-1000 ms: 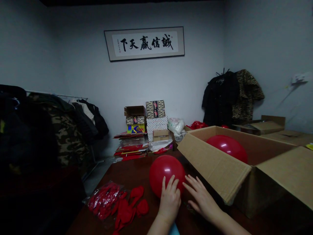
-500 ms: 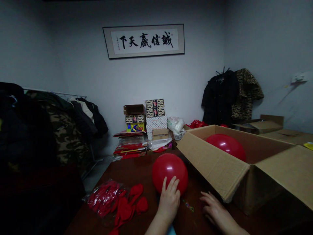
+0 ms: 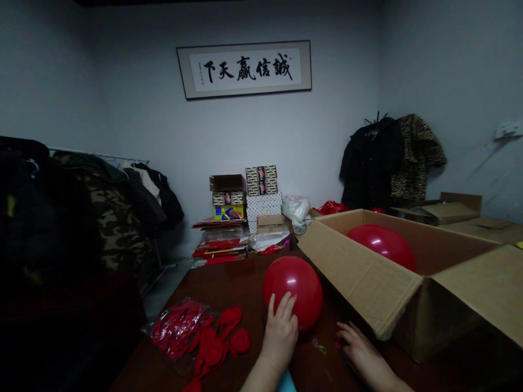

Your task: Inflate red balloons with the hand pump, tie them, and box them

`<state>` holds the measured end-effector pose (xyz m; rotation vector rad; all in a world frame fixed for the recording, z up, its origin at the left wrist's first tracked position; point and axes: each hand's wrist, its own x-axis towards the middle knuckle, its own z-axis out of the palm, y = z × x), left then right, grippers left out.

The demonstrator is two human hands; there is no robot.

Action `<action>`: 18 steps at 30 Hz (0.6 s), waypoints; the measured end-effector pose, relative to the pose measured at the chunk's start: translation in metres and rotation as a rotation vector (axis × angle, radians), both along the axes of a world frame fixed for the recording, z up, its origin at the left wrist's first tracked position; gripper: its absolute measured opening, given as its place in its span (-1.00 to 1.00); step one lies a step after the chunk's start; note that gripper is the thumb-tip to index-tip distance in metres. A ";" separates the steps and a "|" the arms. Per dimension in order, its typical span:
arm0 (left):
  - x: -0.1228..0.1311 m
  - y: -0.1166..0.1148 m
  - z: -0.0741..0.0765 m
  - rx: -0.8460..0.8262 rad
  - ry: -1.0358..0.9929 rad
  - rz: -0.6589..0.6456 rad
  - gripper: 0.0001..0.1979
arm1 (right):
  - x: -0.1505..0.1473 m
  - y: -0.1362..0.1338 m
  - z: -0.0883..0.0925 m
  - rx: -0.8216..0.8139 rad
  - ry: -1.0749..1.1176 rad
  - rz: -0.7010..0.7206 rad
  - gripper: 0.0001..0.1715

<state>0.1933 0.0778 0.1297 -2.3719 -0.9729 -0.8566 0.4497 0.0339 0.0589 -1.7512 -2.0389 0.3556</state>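
Note:
A round, inflated red balloon rests on the dark table. My left hand is against its lower left side, fingers spread and not wrapped around it. To the right, my right hand is low over the tabletop by the cardboard box, its fingers loosely curved and apart. A tiny pinkish spot shows at its fingertips; I cannot make out what it is. Between the hands lie a few small coloured bands. Left of my left hand, several flat red balloons lie loose beside a clear bag of red balloons.
An open cardboard box with another inflated balloon inside takes up the right side. A light blue object shows under my left forearm. Stacked boxes stand at the back. Coats hang at the left.
The balloon on the table has shifted slightly right, away from my left hand, whose fingers now lie at its left edge. My right hand has barely moved. The whole view has shifted a little.

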 end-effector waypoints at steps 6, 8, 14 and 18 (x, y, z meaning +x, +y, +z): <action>-0.003 -0.001 0.002 -0.012 -0.032 0.019 -0.96 | -0.002 0.002 -0.010 0.002 -0.011 0.024 -0.56; -0.004 -0.001 0.002 -0.026 -0.041 0.024 -0.96 | -0.001 0.002 -0.020 0.045 -0.018 -0.001 -0.53; -0.006 -0.001 0.003 -0.027 -0.077 0.030 -0.96 | 0.004 0.015 -0.035 0.184 -0.040 -0.006 -0.58; -0.006 -0.001 0.001 -0.038 -0.083 0.015 -0.97 | 0.007 0.018 -0.027 0.096 -0.044 -0.045 -0.57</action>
